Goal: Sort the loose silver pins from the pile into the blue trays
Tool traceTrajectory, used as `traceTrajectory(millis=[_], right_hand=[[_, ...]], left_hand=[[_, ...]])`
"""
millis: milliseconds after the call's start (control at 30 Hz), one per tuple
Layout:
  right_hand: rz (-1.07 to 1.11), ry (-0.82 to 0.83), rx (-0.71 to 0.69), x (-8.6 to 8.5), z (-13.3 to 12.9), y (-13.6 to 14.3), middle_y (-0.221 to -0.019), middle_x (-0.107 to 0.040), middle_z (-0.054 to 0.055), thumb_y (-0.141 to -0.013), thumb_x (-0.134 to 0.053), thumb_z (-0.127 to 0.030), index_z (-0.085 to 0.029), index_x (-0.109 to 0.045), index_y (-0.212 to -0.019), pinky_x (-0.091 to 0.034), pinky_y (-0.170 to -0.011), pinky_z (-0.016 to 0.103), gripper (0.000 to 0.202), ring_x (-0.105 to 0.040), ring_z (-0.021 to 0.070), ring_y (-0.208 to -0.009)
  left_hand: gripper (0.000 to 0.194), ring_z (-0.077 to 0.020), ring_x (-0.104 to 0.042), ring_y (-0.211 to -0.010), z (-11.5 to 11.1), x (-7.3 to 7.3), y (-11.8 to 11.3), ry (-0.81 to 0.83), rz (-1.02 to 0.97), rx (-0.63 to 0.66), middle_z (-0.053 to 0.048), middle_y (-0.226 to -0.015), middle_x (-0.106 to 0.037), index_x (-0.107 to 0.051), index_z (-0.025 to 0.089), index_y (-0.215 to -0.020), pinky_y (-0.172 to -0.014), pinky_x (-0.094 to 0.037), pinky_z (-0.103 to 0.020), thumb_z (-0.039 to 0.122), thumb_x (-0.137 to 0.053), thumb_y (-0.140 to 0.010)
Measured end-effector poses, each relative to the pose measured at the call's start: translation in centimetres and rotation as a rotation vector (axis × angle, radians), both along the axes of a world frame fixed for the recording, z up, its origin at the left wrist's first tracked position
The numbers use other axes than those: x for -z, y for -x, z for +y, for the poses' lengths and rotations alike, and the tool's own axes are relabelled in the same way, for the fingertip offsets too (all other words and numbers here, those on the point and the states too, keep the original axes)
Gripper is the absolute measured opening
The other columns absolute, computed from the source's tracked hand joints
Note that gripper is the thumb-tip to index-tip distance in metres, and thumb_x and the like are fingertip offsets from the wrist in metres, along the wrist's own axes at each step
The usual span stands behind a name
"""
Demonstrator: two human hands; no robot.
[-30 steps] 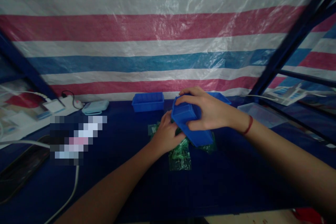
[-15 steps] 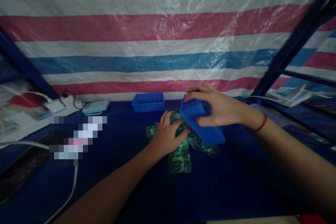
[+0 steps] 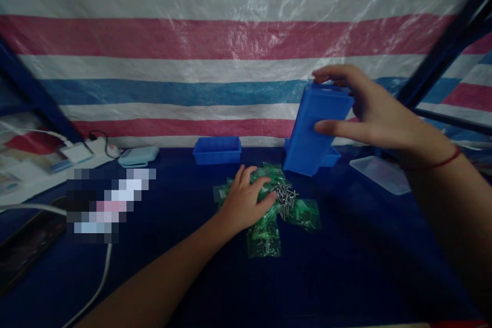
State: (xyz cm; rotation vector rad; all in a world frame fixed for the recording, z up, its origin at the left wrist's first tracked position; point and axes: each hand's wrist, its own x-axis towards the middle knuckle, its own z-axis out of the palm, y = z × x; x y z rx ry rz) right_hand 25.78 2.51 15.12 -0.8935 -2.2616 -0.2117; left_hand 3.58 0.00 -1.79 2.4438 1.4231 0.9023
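My right hand [image 3: 365, 113] grips a blue plastic bin [image 3: 313, 128], which is tipped on end with its underside towards me. Its lower end hangs just behind a pile of loose silvery screws [image 3: 285, 197], possibly nails, on the blue tabletop [image 3: 330, 277]. Green-tinted plastic bags [image 3: 265, 241] of small parts lie around the screws. Over these bags rests my left hand [image 3: 246, 200], fingers spread, holding nothing. Its thumb tip is close to the loose screws. Another green bag [image 3: 305, 214] lies to their right.
At the back stands a blue bin [image 3: 217, 151]; another blue bin [image 3: 331, 157] is partly hidden behind the held one. A clear plastic lid or tray [image 3: 380, 174] lies right. Left are a pale blue case [image 3: 139, 156], a phone [image 3: 34, 246] and a white cable [image 3: 107, 266]. Striped sheeting hangs behind.
My right hand has lifted the bin up and to the right, tilting it upright and uncovering the loose screws and the bin behind. My left hand has stayed on the bags.
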Motion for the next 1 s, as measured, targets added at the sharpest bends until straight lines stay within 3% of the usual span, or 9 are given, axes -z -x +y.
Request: traceTrajectory(millis=[67,167,300,433,567,633,733,833,1000], right_hand=[[0.044,0.032,-0.004,-0.4,0.5,0.1,-0.132,-0.044,0.006,-0.072,-0.064,-0.043,-0.022,-0.034,-0.135,-0.036,-0.097,0.041,0.073,-0.043,0.0258,-0.118],[0.047,0.036,0.017,0.2,2.0,0.9,-0.124,-0.048,0.008,-0.075,-0.063,-0.038,-0.019,-0.045,-0.128,-0.041,-0.092,0.041,0.060,-0.048,0.0246,-0.109],[0.074,-0.040,0.030,2.5,4.7,1.9,-0.112,-0.048,0.011,-0.068,-0.068,-0.035,-0.017,-0.048,-0.116,-0.039,-0.095,0.046,0.055,-0.045,0.0273,-0.107],[0.077,0.004,0.035,5.2,7.2,1.8,-0.106,-0.043,0.010,-0.060,-0.072,-0.037,-0.016,-0.049,-0.107,-0.042,-0.091,0.045,0.057,-0.046,0.0283,-0.103],[-0.025,0.067,0.051,7.8,8.8,1.4,-0.113,-0.037,0.011,-0.061,-0.071,-0.035,-0.018,-0.047,-0.106,-0.041,-0.093,0.042,0.054,-0.046,0.0270,-0.106],[-0.061,0.101,0.072,8.9,9.4,1.3,-0.114,-0.038,0.011,-0.063,-0.069,-0.035,-0.018,-0.047,-0.104,-0.043,-0.091,0.040,0.050,-0.047,0.0262,-0.106],[-0.096,0.135,0.093,10.3,10.2,1.3,-0.106,-0.047,0.011,-0.071,-0.064,-0.036,-0.018,-0.051,-0.097,-0.046,-0.086,0.036,0.035,-0.052,0.0239,-0.100],[-0.158,0.165,0.125,11.3,10.8,1.3,-0.099,-0.055,0.010,-0.078,-0.058,-0.036,-0.017,-0.057,-0.092,-0.045,-0.086,0.034,0.024,-0.055,0.0226,-0.095],[-0.271,0.183,0.249,12.7,10.4,1.1,-0.111,-0.059,0.015,-0.084,-0.050,-0.039,-0.018,-0.066,-0.093,-0.038,-0.092,0.046,0.028,-0.050,0.0302,-0.109]], left_hand=[[0.033,-0.0364,-0.028,-0.131,-0.1,-0.1,0.0,-0.011,-0.005,-0.017,-0.010,-0.132,-0.042,-0.056,0.025,-0.113,-0.104,-0.029,-0.055,0.042,-0.052,-0.085],[0.038,-0.0360,-0.030,-0.131,-0.2,-0.2,0.1,-0.054,0.002,-0.053,-0.011,-0.131,-0.044,-0.055,0.023,-0.116,-0.103,-0.030,-0.054,0.046,-0.050,-0.086],[0.033,-0.0314,-0.036,-0.128,0.4,-1.0,0.6,-0.154,-0.003,-0.078,-0.011,-0.126,-0.050,-0.058,0.022,-0.111,-0.102,-0.033,-0.051,0.044,-0.047,-0.088],[0.030,-0.0278,-0.039,-0.125,2.2,-1.8,2.5,-0.261,0.049,-0.183,-0.012,-0.124,-0.052,-0.055,0.018,-0.116,-0.103,-0.033,-0.048,0.030,-0.044,-0.090],[0.041,-0.0385,-0.022,-0.133,4.2,-1.3,5.2,-0.223,0.204,-0.456,-0.014,-0.139,-0.040,-0.047,0.026,-0.128,-0.097,-0.018,-0.072,0.029,-0.046,-0.088],[0.043,-0.0437,-0.018,-0.133,4.9,-0.7,6.2,-0.156,0.227,-0.559,-0.014,-0.140,-0.037,-0.047,0.030,-0.129,-0.090,-0.019,-0.077,0.036,-0.047,-0.087],[0.043,-0.0442,-0.019,-0.133,5.7,0.0,7.1,-0.149,0.232,-0.603,-0.014,-0.139,-0.037,-0.050,0.029,-0.127,-0.095,-0.025,-0.069,0.040,-0.049,-0.086],[0.042,-0.0378,-0.023,-0.133,6.3,0.2,7.4,-0.184,0.252,-0.576,-0.013,-0.135,-0.040,-0.053,0.025,-0.125,-0.105,-0.022,-0.059,0.039,-0.049,-0.086],[0.045,-0.0355,-0.027,-0.132,6.6,0.3,7.8,-0.209,0.260,-0.553,-0.014,-0.131,-0.043,-0.052,0.024,-0.126,-0.108,-0.017,-0.055,0.039,-0.051,-0.084]])
